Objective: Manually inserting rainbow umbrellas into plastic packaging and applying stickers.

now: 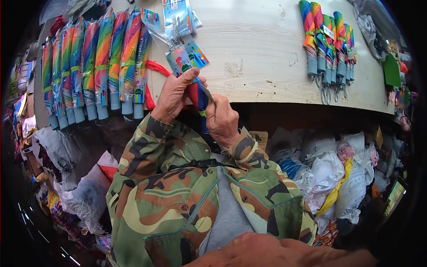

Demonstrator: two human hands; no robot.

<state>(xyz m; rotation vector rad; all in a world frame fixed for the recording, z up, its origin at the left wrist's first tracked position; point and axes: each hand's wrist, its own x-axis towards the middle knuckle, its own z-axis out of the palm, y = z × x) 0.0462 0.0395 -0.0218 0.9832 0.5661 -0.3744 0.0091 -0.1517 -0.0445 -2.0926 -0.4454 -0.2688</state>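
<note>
Over the near edge of the table (258,49), one umbrella (201,100) lies between left hand (177,92), pinching the sleeve (186,57) at its far end, and right hand (222,119), gripping its side. Apparent step: sleeving; next move likely calls for drawing plastic evenly along

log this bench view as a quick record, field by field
left grip: closed on a printed plastic sleeve
right grip: closed at the edge of a folded umbrella; exact contact unclear
table: pale, marked surface
table left: row of rainbow umbrellas, handles toward the person
table right: smaller umbrella cluster, handles also toward the person
beside left grip: red strip
below table edge: plastic bags
</note>
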